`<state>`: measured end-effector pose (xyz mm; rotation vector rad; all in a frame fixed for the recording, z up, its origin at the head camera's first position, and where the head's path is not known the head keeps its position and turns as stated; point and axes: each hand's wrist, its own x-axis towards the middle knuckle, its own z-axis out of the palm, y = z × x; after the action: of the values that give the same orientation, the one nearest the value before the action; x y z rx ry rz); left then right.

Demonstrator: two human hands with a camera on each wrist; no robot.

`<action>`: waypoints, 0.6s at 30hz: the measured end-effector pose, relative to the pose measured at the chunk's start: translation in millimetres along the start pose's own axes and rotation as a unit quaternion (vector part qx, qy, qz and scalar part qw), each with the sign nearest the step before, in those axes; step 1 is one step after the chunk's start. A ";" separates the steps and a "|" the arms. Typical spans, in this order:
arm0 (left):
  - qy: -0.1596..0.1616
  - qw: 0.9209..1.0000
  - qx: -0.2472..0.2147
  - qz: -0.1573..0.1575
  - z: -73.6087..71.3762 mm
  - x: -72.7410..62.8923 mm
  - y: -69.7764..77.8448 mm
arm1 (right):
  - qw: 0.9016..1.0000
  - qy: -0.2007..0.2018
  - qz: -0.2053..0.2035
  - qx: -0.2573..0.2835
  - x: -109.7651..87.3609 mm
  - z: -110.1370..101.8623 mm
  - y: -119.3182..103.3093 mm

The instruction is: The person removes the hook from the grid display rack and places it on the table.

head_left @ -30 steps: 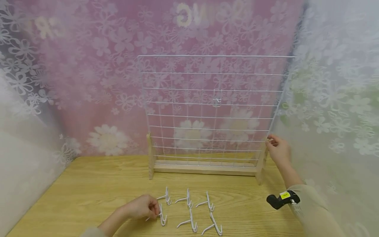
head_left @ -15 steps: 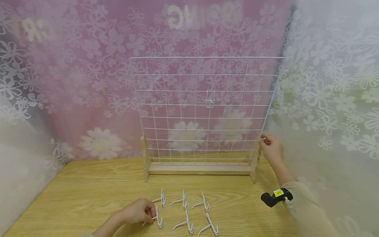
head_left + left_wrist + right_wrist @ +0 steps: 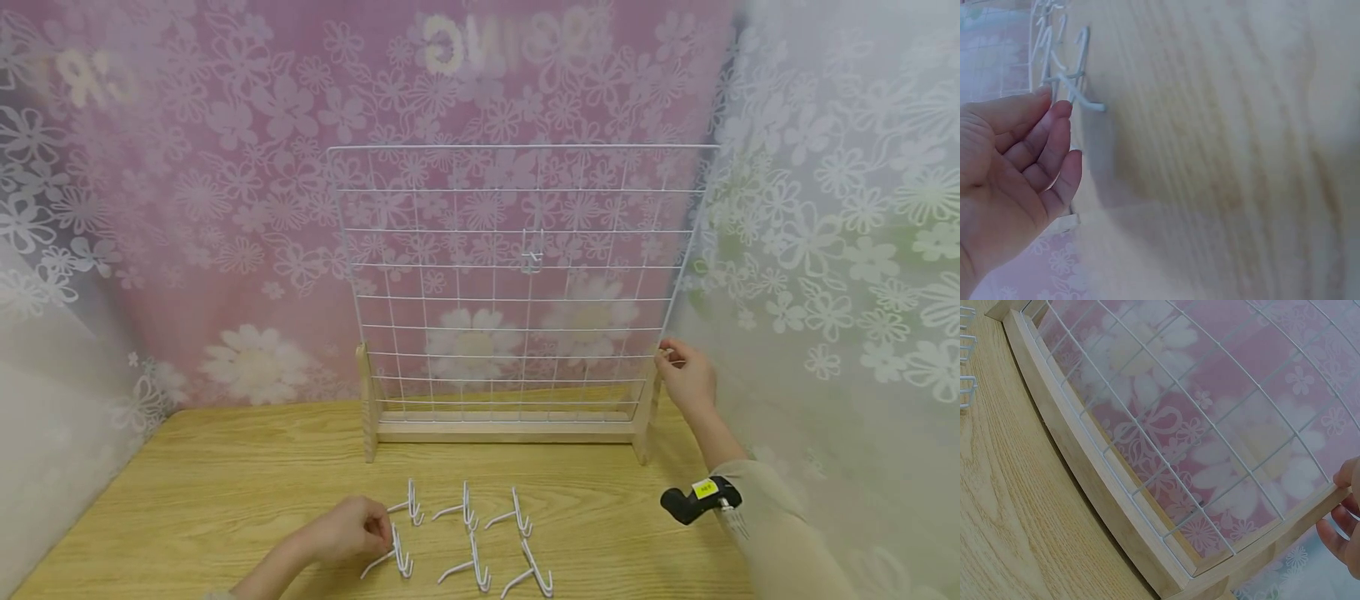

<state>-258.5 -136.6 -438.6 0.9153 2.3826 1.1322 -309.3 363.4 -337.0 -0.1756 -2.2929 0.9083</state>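
Note:
A white wire grid (image 3: 493,298) stands upright in a wooden stand (image 3: 510,431) at the middle of the table. My right hand (image 3: 688,379) pinches the top of the stand's right post, where the grid's side wire enters it; in the right wrist view, fingers (image 3: 1347,503) lie on both sides of the wood. White wire hooks lie in two rows in front. My left hand (image 3: 351,529) has curled fingers at the upper end of the front-left hook (image 3: 403,557); in the left wrist view, its wire (image 3: 1079,69) runs between thumb and index finger.
Several other hooks (image 3: 467,506) lie to the right of and behind the left hand. One small hook (image 3: 532,257) hangs on the grid. The wood-grained table (image 3: 247,450) meets floral curtains at the back and sides. A black device is strapped to the right wrist.
The head view has shifted slightly. My left fingers have moved from the front-left hook's long arm up to its upper end. My right hand stays on the post.

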 end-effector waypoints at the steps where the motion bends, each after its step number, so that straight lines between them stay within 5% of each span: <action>1: 0.003 1.000 0.008 -0.001 -1.6 0.4 1.2 | 1.000 0.000 0.000 -0.001 0.2 0.1 0.2; 18: 0.080 0.996 0.016 0.025 -27.4 29.9 41.3 | 1.000 -0.005 0.010 0.003 -0.2 -1.1 -2.2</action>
<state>-278.7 -112.0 -390.2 0.9313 2.5257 1.2321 -308.2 362.3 -335.0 -0.1924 -2.3015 0.9276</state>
